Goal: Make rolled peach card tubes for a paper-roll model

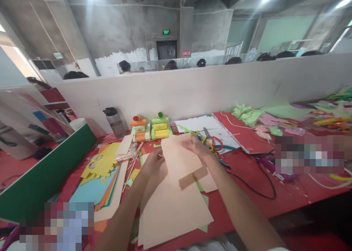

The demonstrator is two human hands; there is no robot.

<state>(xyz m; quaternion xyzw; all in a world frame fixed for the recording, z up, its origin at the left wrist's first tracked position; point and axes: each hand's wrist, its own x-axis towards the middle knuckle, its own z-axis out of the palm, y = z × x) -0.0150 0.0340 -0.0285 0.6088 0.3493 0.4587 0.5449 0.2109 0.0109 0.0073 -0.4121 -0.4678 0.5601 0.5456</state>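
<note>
A pale peach sheet of card (178, 152) is raised above a stack of larger peach sheets (173, 214), its near edge casting a shadow on them. My right hand (195, 145) grips its upper right part, with the fingers closed over the edge. At the sheet's left side is my left hand (152, 163), fingers curled together; a tiny pale bit shows at the fingertips, too small to name. Scissors (206, 133) and several coloured-handled tools lie just beyond my right hand. Green paper scraps (205, 199) stick out from under the stack.
Rolled paper models (148, 128) stand at the back beside a water bottle (114, 122). Yellow cut-outs (103, 161) and blue sheets (89, 185) lie left, near a green divider (49, 170). A black cable (261, 190) crosses the right side; paper scraps (247, 113) lie behind it.
</note>
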